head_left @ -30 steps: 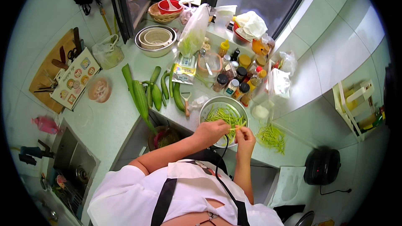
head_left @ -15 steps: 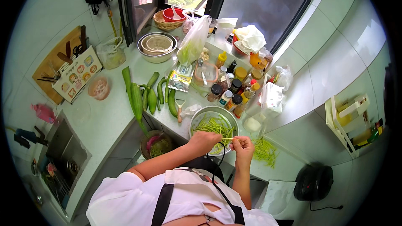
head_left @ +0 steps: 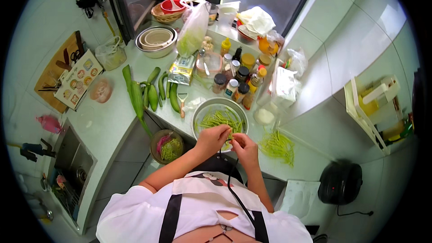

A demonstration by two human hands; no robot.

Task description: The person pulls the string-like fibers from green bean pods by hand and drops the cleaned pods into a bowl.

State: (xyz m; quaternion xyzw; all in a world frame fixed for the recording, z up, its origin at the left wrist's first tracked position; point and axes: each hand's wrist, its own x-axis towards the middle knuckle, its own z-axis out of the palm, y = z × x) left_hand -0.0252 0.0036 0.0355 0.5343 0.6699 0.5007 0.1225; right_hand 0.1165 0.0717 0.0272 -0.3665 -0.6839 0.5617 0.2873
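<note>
My left hand (head_left: 213,137) and my right hand (head_left: 245,147) meet over the near rim of a round metal bowl (head_left: 194,125). Both are closed, fingertips pinching a thin green vegetable stalk (head_left: 230,134) that the fingers mostly hide. Cut green stalks (head_left: 220,119) lie inside the bowl. To the right of my right hand, a loose pile of longer green stalks (head_left: 276,147) rests on the counter. Below the counter edge, left of my left arm, a bin (head_left: 155,153) holds green scraps (head_left: 171,148) and something pink.
Behind the bowl stand several seasoning jars (head_left: 231,87). A peeler (head_left: 182,105), cucumbers (head_left: 153,97) and a long green gourd (head_left: 134,94) lie left of it. The sink (head_left: 74,162) is far left, a black cooker (head_left: 340,183) at right. A black cord (head_left: 230,184) hangs before my chest.
My hands have come closer together, so less of the stalk shows between them. The whole view has shifted a little, and more of the bin is visible.
</note>
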